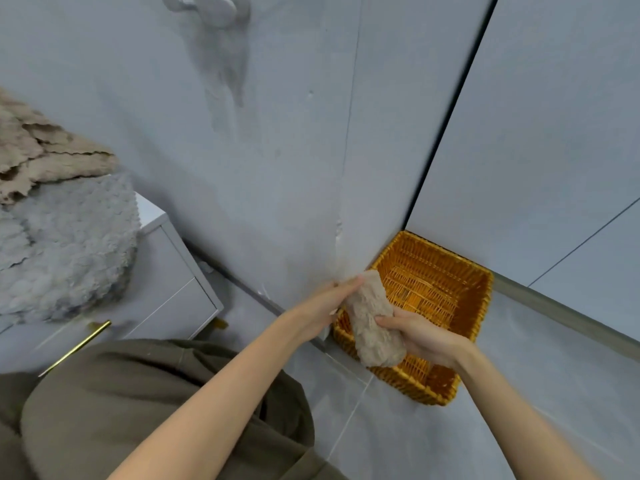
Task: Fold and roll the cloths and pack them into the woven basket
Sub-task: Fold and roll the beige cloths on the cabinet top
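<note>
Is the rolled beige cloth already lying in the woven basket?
No: the left hand and right hand hold the rolled cloth above the woven basket, over its left rim.

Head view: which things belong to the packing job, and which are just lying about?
Job: rolled cloth, gripped by the right hand, left hand against its far end; woven basket on the floor; tan cloth and grey cloth piled on the cabinet.
Lying about: cabinet, its gold handle, wall hook.
</note>
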The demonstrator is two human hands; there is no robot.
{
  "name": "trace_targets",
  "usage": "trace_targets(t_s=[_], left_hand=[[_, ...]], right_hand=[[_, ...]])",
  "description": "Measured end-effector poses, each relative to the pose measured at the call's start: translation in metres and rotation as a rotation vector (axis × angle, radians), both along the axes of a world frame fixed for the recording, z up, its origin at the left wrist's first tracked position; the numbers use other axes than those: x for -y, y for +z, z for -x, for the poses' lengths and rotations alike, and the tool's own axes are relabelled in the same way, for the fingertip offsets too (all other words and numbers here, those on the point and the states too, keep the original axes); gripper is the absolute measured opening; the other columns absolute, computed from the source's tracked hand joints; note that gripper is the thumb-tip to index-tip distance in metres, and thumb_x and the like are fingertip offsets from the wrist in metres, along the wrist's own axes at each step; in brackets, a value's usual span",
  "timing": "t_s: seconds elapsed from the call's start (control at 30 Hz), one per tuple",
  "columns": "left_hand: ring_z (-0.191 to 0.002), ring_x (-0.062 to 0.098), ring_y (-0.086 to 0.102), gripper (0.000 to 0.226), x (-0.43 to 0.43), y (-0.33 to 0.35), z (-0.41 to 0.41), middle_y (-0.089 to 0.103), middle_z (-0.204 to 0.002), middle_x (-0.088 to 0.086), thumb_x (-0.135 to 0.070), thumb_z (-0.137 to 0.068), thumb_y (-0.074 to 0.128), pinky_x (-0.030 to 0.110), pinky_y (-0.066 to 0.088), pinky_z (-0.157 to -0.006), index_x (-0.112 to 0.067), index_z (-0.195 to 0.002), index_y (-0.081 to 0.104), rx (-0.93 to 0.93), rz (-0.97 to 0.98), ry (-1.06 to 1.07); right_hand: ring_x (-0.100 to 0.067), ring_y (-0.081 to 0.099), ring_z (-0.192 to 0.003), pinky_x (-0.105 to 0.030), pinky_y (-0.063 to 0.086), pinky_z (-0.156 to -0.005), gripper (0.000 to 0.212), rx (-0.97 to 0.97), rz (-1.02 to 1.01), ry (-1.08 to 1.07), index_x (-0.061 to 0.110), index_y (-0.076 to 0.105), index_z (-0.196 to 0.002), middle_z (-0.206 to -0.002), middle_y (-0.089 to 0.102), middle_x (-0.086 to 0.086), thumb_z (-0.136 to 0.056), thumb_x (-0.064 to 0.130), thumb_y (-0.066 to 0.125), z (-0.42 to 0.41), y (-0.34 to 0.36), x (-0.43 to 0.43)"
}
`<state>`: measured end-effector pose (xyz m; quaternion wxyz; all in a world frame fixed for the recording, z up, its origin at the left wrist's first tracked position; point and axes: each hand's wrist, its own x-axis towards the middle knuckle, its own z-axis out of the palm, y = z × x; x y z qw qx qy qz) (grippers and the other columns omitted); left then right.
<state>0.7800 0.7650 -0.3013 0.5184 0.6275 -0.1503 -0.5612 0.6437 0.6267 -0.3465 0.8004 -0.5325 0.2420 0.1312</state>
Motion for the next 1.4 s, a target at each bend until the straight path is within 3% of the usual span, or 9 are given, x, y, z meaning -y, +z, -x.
trace_targets(t_s=[0.07,0.13,0.23,0.5,0.73,1.0,1.13,1.3,1.4], left_hand=[[-0.132,0.015,0.037,0.063,0.0,-0.01,0.001,0.04,-0.145,-0.002,-0.049,-0.09,0.054,0.035,0.026,-0.11,-0.015,-0.142,0.038,0.059,-0.099,-0.027],[-0.132,0.021,0.04,0.055,0.001,-0.019,-0.001,0.042,-0.145,0.002,-0.04,-0.096,0.051,0.039,0.029,-0.113,-0.013,-0.142,0.038,0.117,-0.19,-0.01],[-0.121,0.019,0.048,0.041,0.006,-0.03,-0.005,0.045,-0.141,0.006,-0.026,-0.102,0.042,0.03,0.036,-0.104,-0.01,-0.139,0.041,0.19,-0.231,-0.032],[-0.113,0.015,0.048,0.037,0.016,-0.063,-0.014,0.051,-0.132,0.004,-0.023,-0.101,0.042,0.027,0.041,-0.094,-0.016,-0.137,0.046,0.308,-0.292,-0.12],[-0.11,0.014,0.049,0.035,0.017,-0.07,-0.025,0.052,-0.121,-0.001,-0.028,-0.101,0.042,0.026,0.039,-0.087,-0.018,-0.133,0.05,0.269,-0.294,-0.143],[-0.116,0.018,0.051,0.031,0.018,-0.076,-0.031,0.056,-0.127,0.0,-0.025,-0.1,0.042,0.027,0.043,-0.088,-0.02,-0.126,0.058,0.291,-0.312,-0.129],[-0.112,0.017,0.053,0.029,0.017,-0.076,-0.032,0.058,-0.122,-0.001,-0.027,-0.099,0.044,0.022,0.044,-0.078,-0.02,-0.122,0.06,0.286,-0.314,-0.126],[-0.115,0.018,0.05,0.029,0.019,-0.074,-0.033,0.054,-0.127,-0.001,-0.026,-0.099,0.044,0.025,0.043,-0.084,-0.021,-0.123,0.06,0.269,-0.317,-0.133],[-0.116,0.02,0.051,0.029,0.018,-0.072,-0.033,0.055,-0.127,0.001,-0.027,-0.099,0.044,0.027,0.043,-0.088,-0.02,-0.122,0.06,0.266,-0.333,-0.133]], right_hand=[[-0.024,0.057,-0.12,-0.04,0.045,-0.103,0.045,-0.055,-0.033,-0.089,0.02,0.043,-0.136,-0.13,0.061,-0.007,-0.093,0.021,0.053,0.007,-0.019,0.014],[-0.027,0.059,-0.116,-0.039,0.05,-0.094,0.042,-0.133,-0.053,-0.223,0.013,0.044,-0.136,-0.126,0.062,-0.011,-0.095,0.02,0.052,0.009,-0.037,0.025],[-0.024,0.062,-0.107,-0.035,0.052,-0.083,0.04,-0.243,0.041,-0.387,0.008,0.045,-0.136,-0.119,0.064,-0.01,-0.099,0.021,0.05,-0.001,-0.07,0.039],[-0.034,0.056,-0.117,-0.041,0.05,-0.09,0.051,-0.518,0.158,-0.69,-0.004,0.037,-0.14,-0.133,0.054,-0.02,-0.098,0.019,0.053,-0.046,-0.164,0.054],[-0.033,0.051,-0.125,-0.042,0.046,-0.101,0.062,-0.696,0.208,-0.684,-0.005,0.031,-0.142,-0.141,0.046,-0.019,-0.094,0.023,0.058,-0.068,-0.217,0.048],[-0.04,0.052,-0.122,-0.046,0.043,-0.104,0.041,-0.587,0.226,-0.587,-0.007,0.046,-0.132,-0.132,0.052,-0.029,-0.103,0.02,0.041,-0.107,-0.239,0.03],[-0.032,0.058,-0.114,-0.038,0.046,-0.1,0.035,-0.673,0.372,-0.489,-0.003,0.056,-0.123,-0.125,0.06,-0.019,-0.1,0.02,0.041,-0.102,-0.244,0.029],[-0.033,0.06,-0.103,-0.037,0.05,-0.083,0.039,-0.71,0.544,-0.35,-0.003,0.048,-0.13,-0.115,0.059,-0.021,-0.095,0.015,0.051,-0.094,-0.25,0.037],[-0.039,0.057,-0.112,-0.045,0.053,-0.09,0.068,-0.693,0.626,-0.404,0.012,0.023,-0.147,-0.129,0.05,-0.021,-0.09,0.011,0.06,-0.093,-0.25,0.039]])
